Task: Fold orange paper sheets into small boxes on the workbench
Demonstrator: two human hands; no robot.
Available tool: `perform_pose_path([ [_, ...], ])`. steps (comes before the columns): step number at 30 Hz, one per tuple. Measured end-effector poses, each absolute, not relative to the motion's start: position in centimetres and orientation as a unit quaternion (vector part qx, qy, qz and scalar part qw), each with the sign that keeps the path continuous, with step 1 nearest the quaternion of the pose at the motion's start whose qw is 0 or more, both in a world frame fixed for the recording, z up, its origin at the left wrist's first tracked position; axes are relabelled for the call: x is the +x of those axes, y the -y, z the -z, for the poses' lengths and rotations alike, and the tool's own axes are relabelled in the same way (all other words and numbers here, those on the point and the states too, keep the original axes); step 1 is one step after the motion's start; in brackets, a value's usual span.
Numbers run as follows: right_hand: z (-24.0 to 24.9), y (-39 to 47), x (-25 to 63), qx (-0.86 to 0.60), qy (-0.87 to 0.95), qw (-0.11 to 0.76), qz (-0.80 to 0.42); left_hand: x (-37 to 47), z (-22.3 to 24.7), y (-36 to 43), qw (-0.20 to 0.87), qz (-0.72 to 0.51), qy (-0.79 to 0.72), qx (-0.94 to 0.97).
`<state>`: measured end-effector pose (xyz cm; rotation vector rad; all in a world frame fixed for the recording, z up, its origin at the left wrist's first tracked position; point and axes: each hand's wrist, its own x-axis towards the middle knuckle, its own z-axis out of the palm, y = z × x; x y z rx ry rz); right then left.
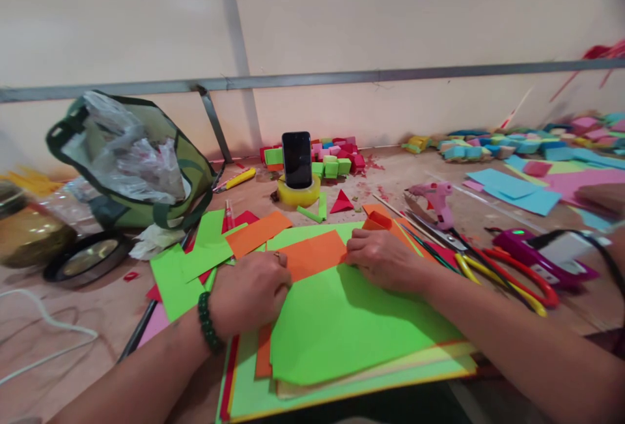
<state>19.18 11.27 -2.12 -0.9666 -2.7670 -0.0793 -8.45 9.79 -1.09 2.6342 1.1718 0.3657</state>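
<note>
An orange paper piece (315, 254) lies flat over a stack of green paper sheets (361, 333), between my two hands. My left hand (254, 290), with a dark green bead bracelet at the wrist, is closed at the paper's left end, fingers curled under. At the right end, my right hand (383, 258) has its fingers bent and pressed together on the paper's edge. A folded orange paper piece (377, 221) stands just beyond my right hand. Loose green strips (208, 248) and another orange strip (258, 232) lie to the left.
A phone (297, 160) stands on a yellow tape roll (299, 193). Scissors (512, 277) and a pink glue gun (437, 201) lie right, near a purple power strip (541, 258). At left are a green bag (195, 170), a black tape roll (85, 261) and a cutter (239, 178).
</note>
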Motion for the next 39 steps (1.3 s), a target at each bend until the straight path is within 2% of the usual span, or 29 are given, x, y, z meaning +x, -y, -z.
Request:
perform_pose_path([
  [5, 2.4, -11.3, 19.1, -0.348, 0.928, 0.128, 0.017, -8.7, 2.2, -11.7, 0.086, -0.14, -0.474, 0.865],
  [10, 2.8, -11.4, 18.8, -0.374, 0.917, 0.142, 0.01, -7.9, 2.3, -11.5, 0.12, -0.109, -0.523, 0.836],
  [14, 2.9, -11.3, 18.5, -0.406, 0.904, 0.133, 0.021, -7.3, 1.6, -10.7, 0.101, -0.132, -0.529, 0.832],
  [19, 2.8, -11.2, 18.3, -0.418, 0.9, 0.121, 0.022, -6.8, 1.7, -10.3, 0.088, -0.173, -0.49, 0.85],
  [21, 2.7, -11.2, 18.2, -0.415, 0.896, 0.153, 0.036, -6.9, 2.0, -10.2, 0.073, -0.207, -0.47, 0.855],
  [25, 2.5, -10.6, 17.6, -0.368, 0.881, 0.276, 0.109, -6.9, 2.0, -9.6, 0.014, -0.256, -0.422, 0.87],
  [30, 2.2, -9.6, 17.0, -0.255, 0.913, 0.277, 0.158, -6.9, 0.9, -8.5, 0.039, -0.242, -0.289, 0.925],
  [34, 2.2, -10.0, 17.3, -0.248, 0.908, 0.328, 0.077, -7.8, 0.0, -9.3, 0.095, -0.188, -0.234, 0.949],
  [37, 2.8, -10.9, 17.8, -0.264, 0.886, 0.379, -0.048, -8.9, 0.1, -10.9, 0.089, -0.154, -0.241, 0.954],
  [39, 3.3, -11.4, 17.9, -0.273, 0.879, 0.371, -0.12, -9.4, 0.4, -11.9, 0.076, -0.16, -0.259, 0.949],
])
